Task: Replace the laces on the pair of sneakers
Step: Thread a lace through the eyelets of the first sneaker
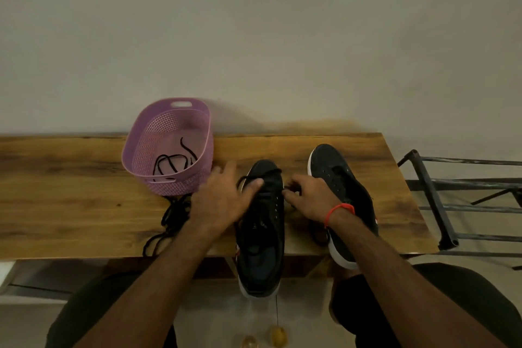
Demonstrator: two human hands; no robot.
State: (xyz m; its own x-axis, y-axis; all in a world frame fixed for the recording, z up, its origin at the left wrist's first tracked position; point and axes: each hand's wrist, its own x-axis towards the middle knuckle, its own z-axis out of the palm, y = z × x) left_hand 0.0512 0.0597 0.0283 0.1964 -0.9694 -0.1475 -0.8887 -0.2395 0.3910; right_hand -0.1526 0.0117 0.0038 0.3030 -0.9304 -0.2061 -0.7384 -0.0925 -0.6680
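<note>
Wooden table [70,178] against plain wall. Left hand [223,200] spread wide, thumb on near black sneaker [261,234]; right hand [308,198] pinches its black lace [291,191]. Second sneaker [339,178] right; loose laces [169,223] left; purple basket [141,150] far-left.

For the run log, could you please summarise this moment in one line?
left hand: open, on left sneaker | right hand: pinching black lace | right sneaker: unlaced | basket: spare lace

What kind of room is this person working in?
Probably a home entryway or hallway, though that is a guess. A plain wooden bench stands against a bare wall, and a metal shoe rack sits beside it.
</note>
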